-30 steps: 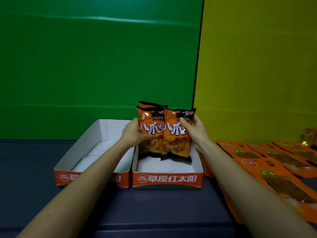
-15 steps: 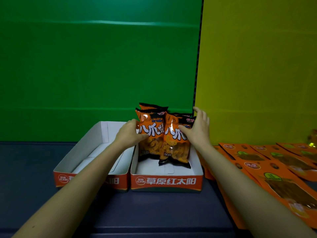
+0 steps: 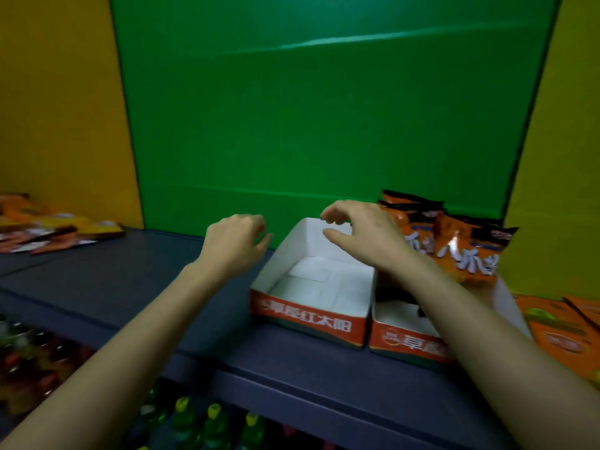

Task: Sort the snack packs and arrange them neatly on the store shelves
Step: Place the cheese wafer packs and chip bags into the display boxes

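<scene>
Orange packs (image 3: 467, 251) stand upright in the right tray (image 3: 402, 339) at centre-right, the left tray (image 3: 305, 319) sits bare, and both hands, left (image 3: 235, 243) and right (image 3: 363, 235), hover empty with fingers loosely apart, while loose packs (image 3: 48, 228) upper left await sorting.

display trays (image 3: 310, 323): 2 | upright orange snack packs (image 3: 467, 254) in right tray: 3 | hands (image 3: 235, 246): 2

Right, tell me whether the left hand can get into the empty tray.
Probably yes. The left hand hovers open just left of the empty tray, whose top is open; only the right hand reaches over its far corner.
</scene>
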`<action>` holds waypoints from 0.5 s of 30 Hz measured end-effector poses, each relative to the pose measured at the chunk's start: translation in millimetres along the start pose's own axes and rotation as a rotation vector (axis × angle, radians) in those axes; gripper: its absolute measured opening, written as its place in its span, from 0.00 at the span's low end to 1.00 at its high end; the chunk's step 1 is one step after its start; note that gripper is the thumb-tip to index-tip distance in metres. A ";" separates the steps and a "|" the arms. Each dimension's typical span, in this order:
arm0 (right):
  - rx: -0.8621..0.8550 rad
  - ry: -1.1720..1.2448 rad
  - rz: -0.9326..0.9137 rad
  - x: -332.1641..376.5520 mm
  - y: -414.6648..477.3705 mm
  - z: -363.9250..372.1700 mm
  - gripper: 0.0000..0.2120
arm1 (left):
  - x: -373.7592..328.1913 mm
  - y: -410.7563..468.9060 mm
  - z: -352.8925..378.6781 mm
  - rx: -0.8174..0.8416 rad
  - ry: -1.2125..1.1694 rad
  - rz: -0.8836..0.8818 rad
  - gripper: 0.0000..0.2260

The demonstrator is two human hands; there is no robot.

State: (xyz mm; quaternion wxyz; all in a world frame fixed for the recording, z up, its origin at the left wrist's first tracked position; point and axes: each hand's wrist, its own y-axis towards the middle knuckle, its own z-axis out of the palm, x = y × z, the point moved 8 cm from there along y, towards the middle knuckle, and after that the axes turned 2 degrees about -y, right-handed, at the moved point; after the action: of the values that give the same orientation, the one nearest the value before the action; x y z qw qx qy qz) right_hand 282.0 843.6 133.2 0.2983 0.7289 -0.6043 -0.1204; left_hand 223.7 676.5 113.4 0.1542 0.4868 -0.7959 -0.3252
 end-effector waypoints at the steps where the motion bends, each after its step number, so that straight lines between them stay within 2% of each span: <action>1: 0.028 0.023 -0.023 19.9 7.4 12.9 0.13 | 23.0 -7.8 -6.0 0.009 0.027 -0.027 0.12; 6: 0.134 0.090 -0.108 113.7 31.7 75.9 0.12 | 129.4 -47.5 -31.7 0.045 0.098 -0.140 0.12; 15: 0.250 0.191 -0.157 282.9 81.6 193.5 0.12 | 330.2 -116.8 -85.3 0.102 0.213 -0.266 0.13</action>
State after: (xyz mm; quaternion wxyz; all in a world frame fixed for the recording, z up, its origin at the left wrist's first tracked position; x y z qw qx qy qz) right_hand 180.4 510.5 79.5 0.2514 0.8133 -0.5247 0.0025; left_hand 192.4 319.4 75.1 0.1686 0.6267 -0.7191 -0.2484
